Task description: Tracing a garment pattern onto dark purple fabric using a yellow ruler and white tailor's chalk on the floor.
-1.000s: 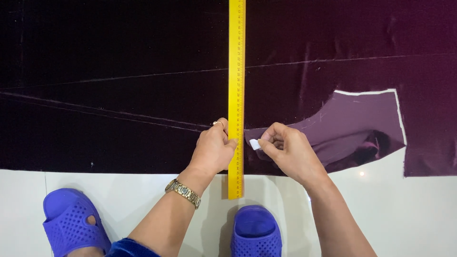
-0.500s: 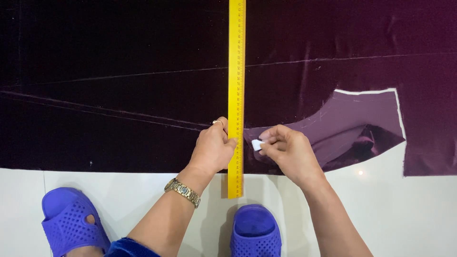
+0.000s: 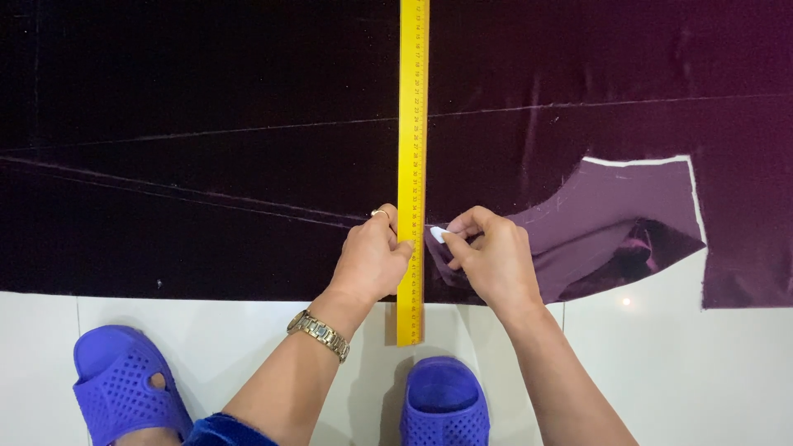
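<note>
A long yellow ruler (image 3: 412, 124) lies upright across dark purple fabric (image 3: 206, 83) spread on a white tiled floor. My left hand (image 3: 373, 260), with a ring and a gold wristwatch (image 3: 318, 332), presses on the ruler's left edge near its lower end. My right hand (image 3: 491, 256) pinches a small white piece of chalk (image 3: 438, 234) with its tip on the fabric right beside the ruler's right edge. Faint chalk lines (image 3: 206, 202) cross the fabric.
A folded-back flap shows the fabric's lighter purple underside (image 3: 615, 215) at the right, next to a cut-out notch. Two blue perforated slippers (image 3: 124, 388) (image 3: 444, 405) rest on the white floor (image 3: 702, 372) below the fabric's near edge.
My right hand with the chalk has shifted slightly left, closer to the ruler's edge. My left hand and the ruler have stayed in place.
</note>
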